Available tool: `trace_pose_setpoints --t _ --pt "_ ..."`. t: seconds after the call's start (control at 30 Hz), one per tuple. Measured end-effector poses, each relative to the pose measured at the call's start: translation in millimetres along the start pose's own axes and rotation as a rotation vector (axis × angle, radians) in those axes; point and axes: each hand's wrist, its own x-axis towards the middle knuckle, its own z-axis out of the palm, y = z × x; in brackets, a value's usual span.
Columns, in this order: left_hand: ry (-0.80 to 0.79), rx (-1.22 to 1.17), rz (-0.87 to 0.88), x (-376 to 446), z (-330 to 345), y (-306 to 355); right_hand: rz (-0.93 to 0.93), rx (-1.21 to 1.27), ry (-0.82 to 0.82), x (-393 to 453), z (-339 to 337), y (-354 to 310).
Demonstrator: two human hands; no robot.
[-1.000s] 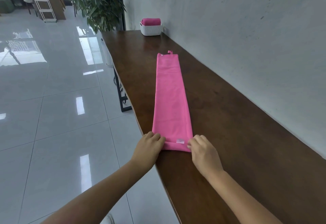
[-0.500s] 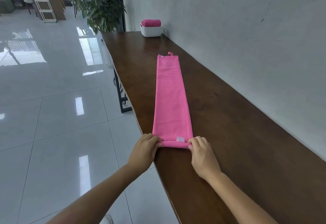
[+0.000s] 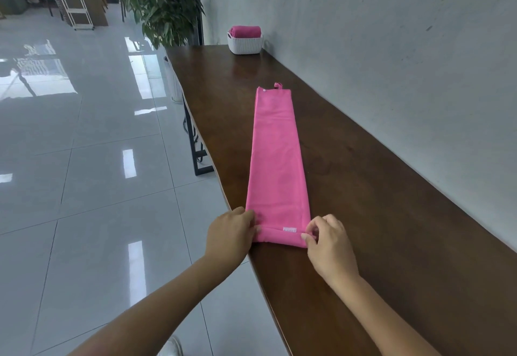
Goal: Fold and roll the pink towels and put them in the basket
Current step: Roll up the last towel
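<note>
Pink towel (image 3: 277, 159): long narrow folded strip, smooth soft cloth, flat on dark glossy wood surface (image 3: 377, 187), near end turned into small roll. Left hand (image 3: 232, 232) and right hand (image 3: 328, 241), fingers curled, pinch roll's ends. Far end: white ribbed basket (image 3: 245, 44) holds rolled pink towel (image 3: 245, 31).

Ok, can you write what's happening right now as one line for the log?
step: starting roll | pink towel: long strip, near end rolled | left hand: grips roll | right hand: pinches roll | basket: holds one rolled towel
</note>
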Motion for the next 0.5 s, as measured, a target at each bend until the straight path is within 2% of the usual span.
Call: trace_pose_setpoints --t 0.1,0.2,0.37,0.5 --pt "0.115 0.128 0.306 -10 11 -7 -0.320 -0.150 0.133 -14 9 11" --pt "0.150 0.114 0.453 -22 21 -25 -0.497 -0.219 0.162 -29 15 24" --pt "0.124 0.091 0.427 -21 18 -34 -0.455 -0.188 0.150 -26 17 27" --pt "-0.021 -0.148 0.200 -9 18 -33 -0.241 -0.029 0.062 -11 20 19"
